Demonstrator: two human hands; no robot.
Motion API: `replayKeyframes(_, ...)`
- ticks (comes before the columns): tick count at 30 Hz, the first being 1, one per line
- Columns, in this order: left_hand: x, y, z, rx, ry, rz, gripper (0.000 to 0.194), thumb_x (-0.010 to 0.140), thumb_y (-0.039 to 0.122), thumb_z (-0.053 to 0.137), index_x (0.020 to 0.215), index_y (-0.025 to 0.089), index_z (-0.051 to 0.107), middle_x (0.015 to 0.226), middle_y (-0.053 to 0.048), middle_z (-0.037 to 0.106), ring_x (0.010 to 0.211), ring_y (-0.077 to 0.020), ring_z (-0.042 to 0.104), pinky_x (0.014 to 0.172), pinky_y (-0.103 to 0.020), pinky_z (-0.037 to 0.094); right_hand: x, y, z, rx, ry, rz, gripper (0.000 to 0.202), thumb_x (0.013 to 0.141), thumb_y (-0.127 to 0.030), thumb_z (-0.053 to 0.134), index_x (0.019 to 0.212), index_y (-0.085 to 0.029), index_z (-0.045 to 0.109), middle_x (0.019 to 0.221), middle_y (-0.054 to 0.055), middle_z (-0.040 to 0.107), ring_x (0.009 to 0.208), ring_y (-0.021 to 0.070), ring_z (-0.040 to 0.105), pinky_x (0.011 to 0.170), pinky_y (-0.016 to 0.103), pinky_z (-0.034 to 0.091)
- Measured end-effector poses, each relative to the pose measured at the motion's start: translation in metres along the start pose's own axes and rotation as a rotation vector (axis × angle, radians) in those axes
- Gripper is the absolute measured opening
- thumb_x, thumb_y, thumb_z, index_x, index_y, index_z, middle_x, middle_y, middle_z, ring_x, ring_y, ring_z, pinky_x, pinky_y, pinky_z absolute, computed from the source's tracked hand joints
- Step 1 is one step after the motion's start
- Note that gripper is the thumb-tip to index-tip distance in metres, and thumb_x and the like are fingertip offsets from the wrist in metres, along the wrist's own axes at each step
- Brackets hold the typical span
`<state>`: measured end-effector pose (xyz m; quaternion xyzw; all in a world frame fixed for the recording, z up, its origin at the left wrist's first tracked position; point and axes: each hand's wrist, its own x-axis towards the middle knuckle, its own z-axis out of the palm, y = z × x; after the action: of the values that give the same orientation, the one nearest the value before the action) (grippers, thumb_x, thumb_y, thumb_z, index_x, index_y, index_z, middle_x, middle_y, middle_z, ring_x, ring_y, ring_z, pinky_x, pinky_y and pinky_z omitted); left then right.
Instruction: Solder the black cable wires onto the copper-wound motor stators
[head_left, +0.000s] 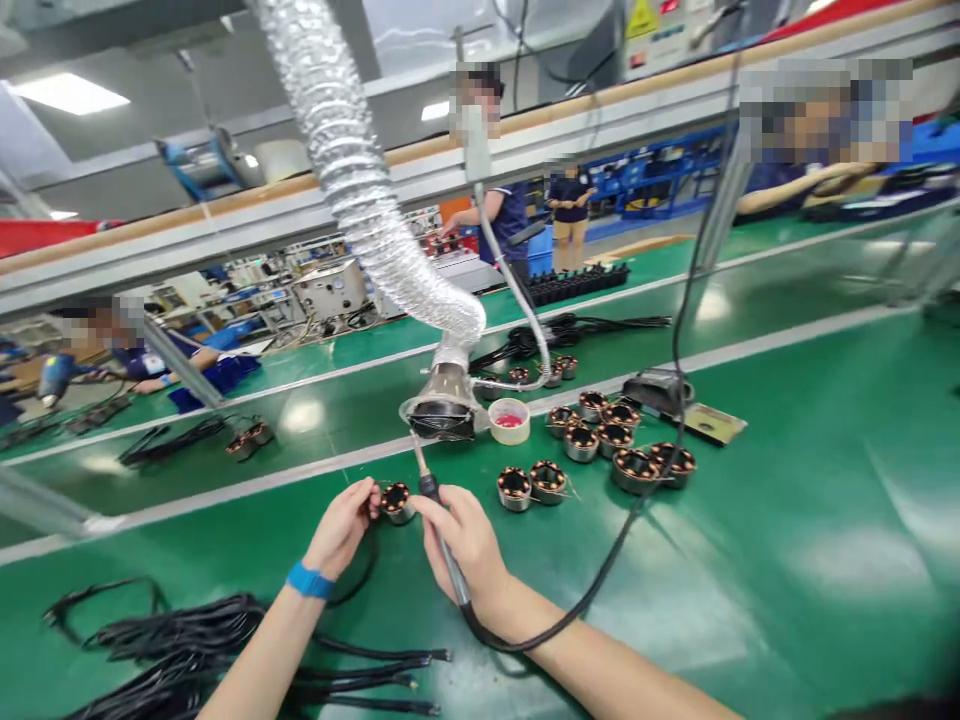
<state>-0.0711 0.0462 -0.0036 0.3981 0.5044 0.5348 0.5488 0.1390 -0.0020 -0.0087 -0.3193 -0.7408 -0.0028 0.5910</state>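
My right hand (466, 550) is closed around a soldering iron (450, 565), its tip pointing up and away toward the fume hood. Just left of it, a round copper-wound stator (397, 503) rests on the green bench, close to my right fingertips. My left hand (346, 525), with a blue wristband, pinches a black cable (367, 572) at the stator's left side. The cable end between the fingers is too small to make out. Two more stators (514, 489) stand side by side to the right.
A fume hood (444, 412) hangs from a silver duct (360, 190) above the bench (787, 480). Beside it is a round container (509, 422). Several stators (581, 441) and an iron stand (660, 388) lie right. Black cable bundles (180, 625) lie lower left. People work beyond.
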Motion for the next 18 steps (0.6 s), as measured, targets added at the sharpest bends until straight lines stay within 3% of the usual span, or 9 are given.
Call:
replayKeyframes(6, 0.031, 0.013, -0.02, 0.169, 0.115, 0.008, 0.044, 0.058, 0.046, 0.085, 0.077, 0.011, 0.067, 0.072, -0.002, 0.061, 0.058, -0.0103, 0.048, 0.052, -0.022, 0.036, 0.007, -0.006, -0.01, -0.013, 0.1, -0.021, 0.054, 0.082, -0.003, 0.049, 0.131, -0.025, 0.052, 0.101, 0.008, 0.059, 0.094, 0.0221, 0.058, 0.081, 0.039, 0.056)
replayKeyframes(9, 0.035, 0.025, -0.028, 0.326, 0.228, 0.065, 0.05, 0.06, 0.055, 0.081, 0.083, 0.012, 0.069, 0.074, -0.002, 0.061, 0.053, -0.0084, 0.039, 0.048, -0.023, 0.029, 0.011, -0.008, -0.014, -0.027, 0.158, -0.022, 0.052, 0.081, -0.002, 0.049, 0.128, -0.023, 0.054, 0.101, 0.009, 0.057, 0.094, 0.0215, 0.057, 0.081, 0.039, 0.055)
replayKeyframes(11, 0.032, 0.035, -0.026, 0.38, 0.309, 0.101, 0.053, 0.061, 0.057, 0.079, 0.089, 0.013, 0.071, 0.077, -0.003, 0.061, 0.055, -0.0093, 0.04, 0.051, -0.024, 0.032, 0.015, -0.01, -0.016, -0.033, 0.199, -0.025, 0.051, 0.081, -0.001, 0.047, 0.127, -0.022, 0.054, 0.102, 0.009, 0.056, 0.094, 0.0208, 0.056, 0.081, 0.039, 0.054)
replayKeyframes(14, 0.014, 0.047, -0.006, 0.34, 0.293, 0.192, 0.057, 0.06, 0.057, 0.08, 0.094, 0.012, 0.071, 0.076, -0.002, 0.059, 0.058, -0.0096, 0.04, 0.055, -0.024, 0.034, 0.019, -0.012, -0.02, -0.042, 0.233, -0.029, 0.049, 0.082, -0.001, 0.045, 0.127, -0.02, 0.053, 0.103, 0.009, 0.055, 0.096, 0.0201, 0.054, 0.081, 0.039, 0.053)
replayKeyframes(16, -0.006, 0.048, 0.016, 0.28, 0.162, 0.207, 0.056, 0.063, 0.055, 0.08, 0.098, 0.012, 0.071, 0.071, 0.0, 0.054, 0.057, -0.009, 0.037, 0.053, -0.023, 0.032, 0.021, -0.013, -0.021, -0.059, 0.234, -0.025, 0.045, 0.085, -0.003, 0.047, 0.126, -0.02, 0.053, 0.102, 0.009, 0.055, 0.096, 0.0201, 0.054, 0.081, 0.038, 0.053)
replayKeyframes(18, -0.03, 0.042, 0.04, 0.26, 0.008, 0.135, 0.053, 0.068, 0.052, 0.078, 0.104, 0.014, 0.07, 0.067, 0.002, 0.05, 0.055, -0.0089, 0.036, 0.049, -0.021, 0.028, 0.021, -0.014, -0.021, -0.093, 0.215, -0.018, 0.039, 0.088, -0.008, 0.05, 0.125, -0.02, 0.055, 0.102, 0.009, 0.055, 0.094, 0.02, 0.054, 0.081, 0.038, 0.053)
